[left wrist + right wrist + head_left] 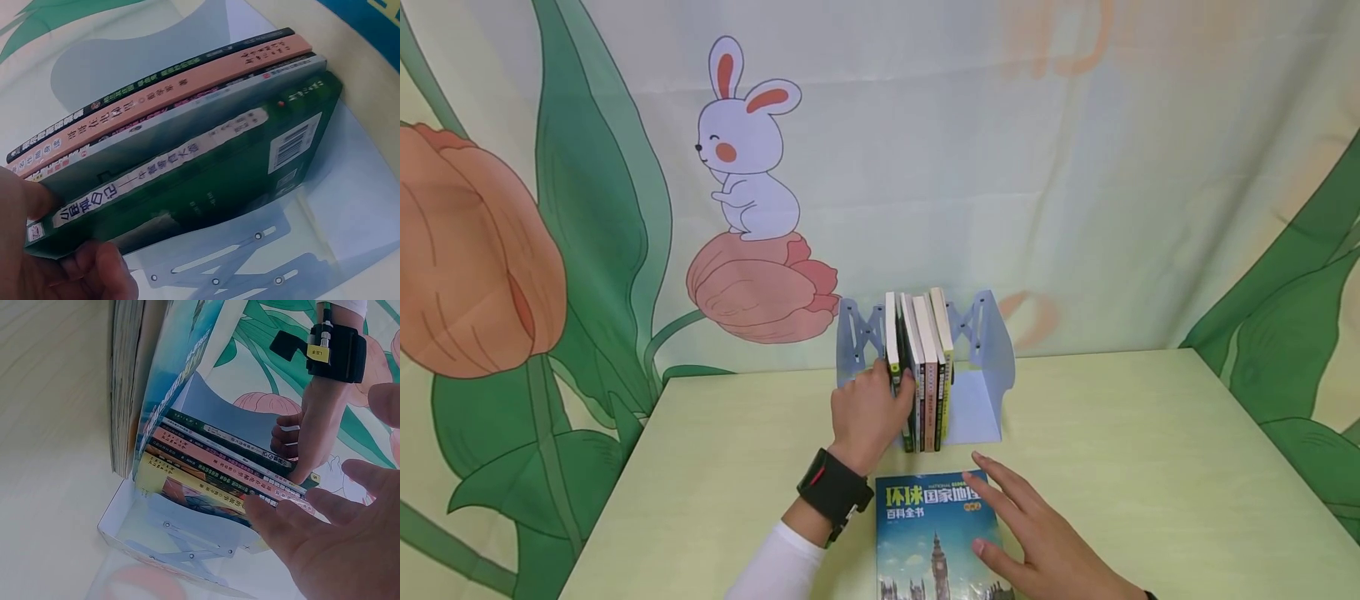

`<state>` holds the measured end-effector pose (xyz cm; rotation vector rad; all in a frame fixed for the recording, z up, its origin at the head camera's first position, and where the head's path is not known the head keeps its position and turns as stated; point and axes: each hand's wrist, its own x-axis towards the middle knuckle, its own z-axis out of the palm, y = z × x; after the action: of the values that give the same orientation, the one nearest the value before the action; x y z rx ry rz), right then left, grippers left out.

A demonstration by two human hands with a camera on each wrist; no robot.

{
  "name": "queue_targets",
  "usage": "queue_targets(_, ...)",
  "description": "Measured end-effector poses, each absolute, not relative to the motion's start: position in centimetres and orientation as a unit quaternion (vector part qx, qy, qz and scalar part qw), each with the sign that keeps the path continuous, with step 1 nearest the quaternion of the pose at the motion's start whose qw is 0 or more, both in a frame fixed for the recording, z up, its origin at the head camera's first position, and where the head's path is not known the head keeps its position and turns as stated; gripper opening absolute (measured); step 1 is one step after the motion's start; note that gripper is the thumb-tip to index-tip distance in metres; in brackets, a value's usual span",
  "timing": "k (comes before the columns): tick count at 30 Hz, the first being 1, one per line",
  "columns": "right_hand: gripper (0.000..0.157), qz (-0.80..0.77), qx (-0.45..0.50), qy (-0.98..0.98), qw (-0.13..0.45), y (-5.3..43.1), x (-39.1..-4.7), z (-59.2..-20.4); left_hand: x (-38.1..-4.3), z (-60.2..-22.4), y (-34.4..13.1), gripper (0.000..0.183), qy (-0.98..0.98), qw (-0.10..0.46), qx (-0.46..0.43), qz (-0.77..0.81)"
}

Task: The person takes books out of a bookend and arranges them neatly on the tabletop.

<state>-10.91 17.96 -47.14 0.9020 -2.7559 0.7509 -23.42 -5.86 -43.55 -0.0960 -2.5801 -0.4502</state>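
Observation:
A pale blue expandable book rack stands at the table's back with several books upright in it. My left hand grips the leftmost one, a dark green book, thumb on its spine and fingers curled round its cover. A large blue atlas with a clock tower on the cover lies flat in front of the rack. My right hand rests on the atlas's right part with straight, spread fingers. In the right wrist view the atlas fills the upper left and the rack sits below.
The yellow-green table ends at a hanging cloth backdrop with a rabbit and leaves. A black wrist camera sits on my left forearm. The rack's right half holds no books.

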Motion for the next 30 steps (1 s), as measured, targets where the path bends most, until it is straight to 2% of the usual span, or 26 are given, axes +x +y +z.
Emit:
queue_targets(7,0.064,0.266,0.300,-0.915,0.052,18.10,-11.11,-47.20,-23.71,-43.42,-5.81,0.042,-0.958,0.226,-0.033,-0.173)
queue_targets(13,0.064,0.266,0.294,-0.918,0.034,18.24,-11.23,-47.35,-23.82,-43.68,-5.66,0.042,-0.958,0.228,-0.034,-0.173)
queue_targets(30,0.064,0.262,0.311,-0.911,0.069,18.04,-11.35,-47.49,-23.76,-43.75,-6.23,0.046,-0.949,0.256,-0.038,-0.179)
